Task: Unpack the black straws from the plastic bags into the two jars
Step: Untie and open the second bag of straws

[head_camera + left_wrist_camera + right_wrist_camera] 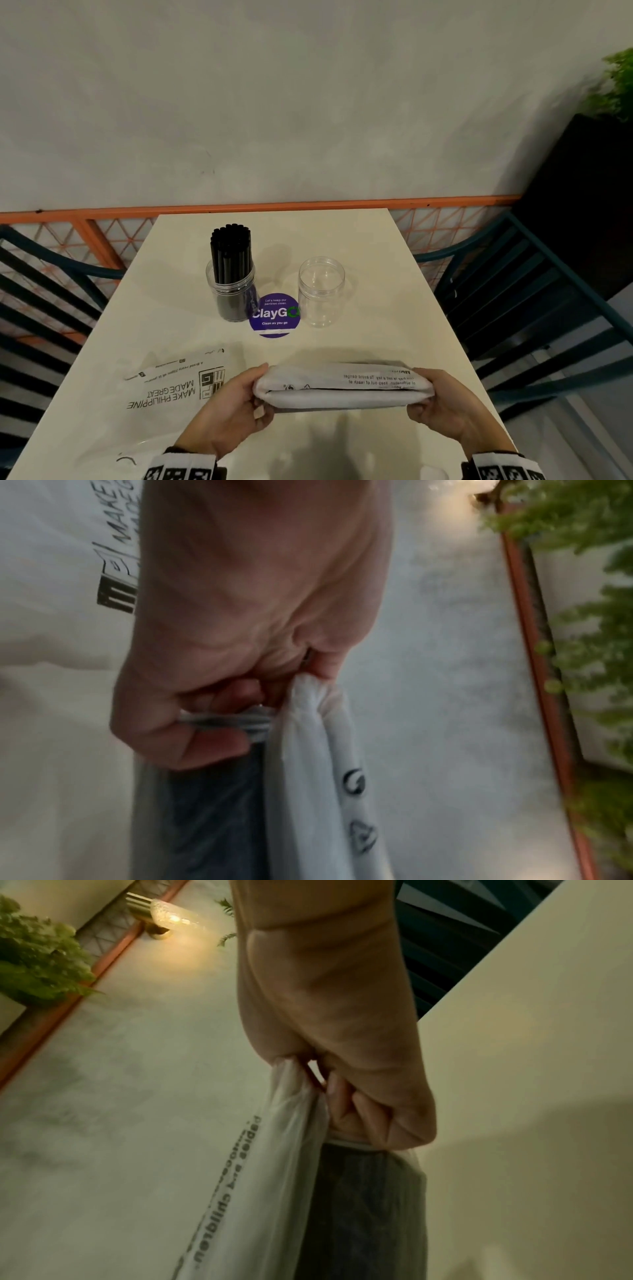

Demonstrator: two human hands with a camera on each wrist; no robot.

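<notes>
A white plastic bag (342, 387) with printed text is held level above the near table edge. My left hand (236, 401) grips its left end and my right hand (442, 407) grips its right end. In the wrist views the fingers (192, 723) curl round the bunched plastic, and dark straws (359, 1204) show through the bag (315, 777). The left jar (231, 291) stands full of upright black straws (230, 251). The right jar (321, 291) stands with nothing inside. An emptied flat bag (171, 387) lies on the table to the left.
A round purple sticker (275, 315) sits on the white table (394, 325) between the jars. Dark slatted chairs (513, 308) flank both sides. An orange-framed mesh rail (102, 219) and a grey wall stand behind. A plant (616, 85) is at the far right.
</notes>
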